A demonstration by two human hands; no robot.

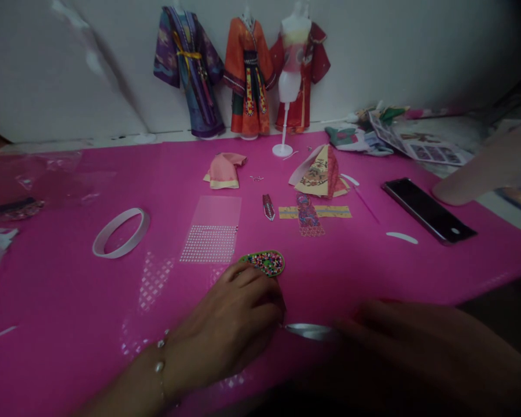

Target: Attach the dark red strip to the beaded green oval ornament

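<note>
My left hand (247,315) is closed, fingers curled down and pinched low over the pink table mat. What it pinches is hidden behind the fingers. Just beyond its knuckles lies a small green-rimmed dish (274,263) of multicoloured beads, partly covered by the hand. Dark and blurred at the lower right, my right hand (421,341) is closed around a pair of scissors (310,331). Their silver blades point left, with the tip close to my left fingertips. A sheet of stick-on gems (209,243) lies beyond my left hand.
Several doll robes, among them an orange one (248,75), stand against the wall beside a white mannequin stand (282,150). A tape roll (121,233) lies left, a phone (429,209) right. A pink doll top (226,169), patterned strips (311,214) and a folded skirt (320,174) lie mid-table.
</note>
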